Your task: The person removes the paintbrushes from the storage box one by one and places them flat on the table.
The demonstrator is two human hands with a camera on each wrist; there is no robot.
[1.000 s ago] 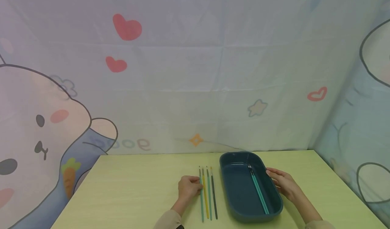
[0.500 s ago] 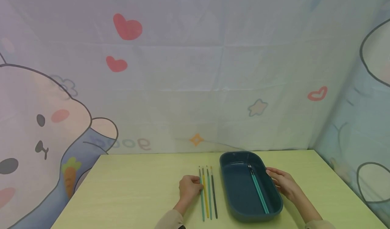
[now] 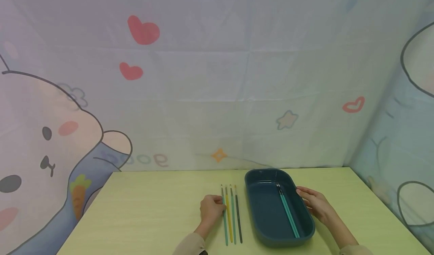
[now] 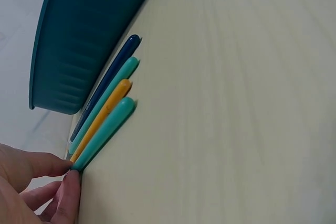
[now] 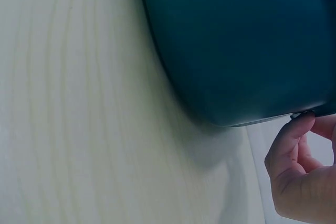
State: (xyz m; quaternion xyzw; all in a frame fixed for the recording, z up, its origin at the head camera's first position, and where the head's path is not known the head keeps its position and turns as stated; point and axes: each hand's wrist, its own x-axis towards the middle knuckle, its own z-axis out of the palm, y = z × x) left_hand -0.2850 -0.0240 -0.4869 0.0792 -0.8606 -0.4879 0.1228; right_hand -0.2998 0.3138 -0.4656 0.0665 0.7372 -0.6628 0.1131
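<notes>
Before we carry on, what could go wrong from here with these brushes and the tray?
The left hand pinches the outermost turquoise brush right beside the yellow brush, so lifting it might drag that one along.

The right hand grips the tray at one side of its rim; a tug there could tilt it and make the two brushes inside roll.

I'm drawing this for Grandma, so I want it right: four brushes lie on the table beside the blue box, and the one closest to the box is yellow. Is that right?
Not quite: the dark brush, not the yellow brush, is the one closest to the blue box. The left wrist view shows it. The rest is right.
</notes>
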